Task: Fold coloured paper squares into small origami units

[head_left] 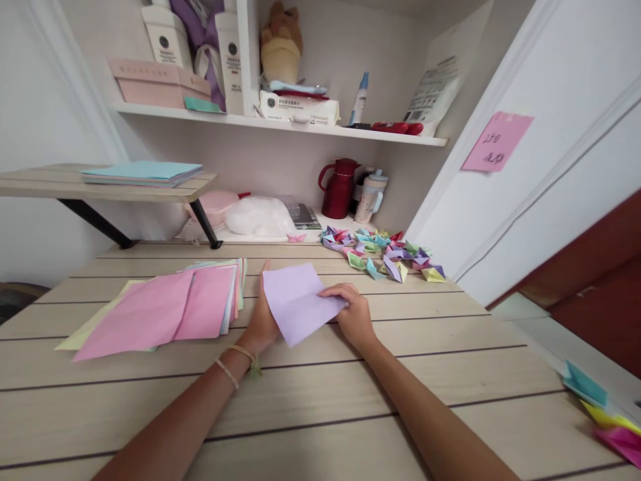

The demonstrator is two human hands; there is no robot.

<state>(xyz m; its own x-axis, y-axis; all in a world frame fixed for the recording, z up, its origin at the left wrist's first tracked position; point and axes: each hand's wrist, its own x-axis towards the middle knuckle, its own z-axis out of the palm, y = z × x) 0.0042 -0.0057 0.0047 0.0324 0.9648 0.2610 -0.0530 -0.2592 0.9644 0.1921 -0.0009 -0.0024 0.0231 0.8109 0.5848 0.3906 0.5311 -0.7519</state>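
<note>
A sheet of lilac paper with a faint crease is held above the wooden table between both hands. My left hand supports its left edge, thumb up along the side and the other fingers hidden beneath the sheet. At the right corner, my right hand pinches the paper between thumb and fingers. To the left of my left hand lies a loose stack of pink paper sheets, with yellow, blue and green edges showing under it. Beyond my right hand sits a pile of small folded paper boats in many colours.
A raised wooden shelf on black legs carries a stack of blue paper at the left. At the back stand a red jug and a pale tumbler. More folded paper lies at the right edge.
</note>
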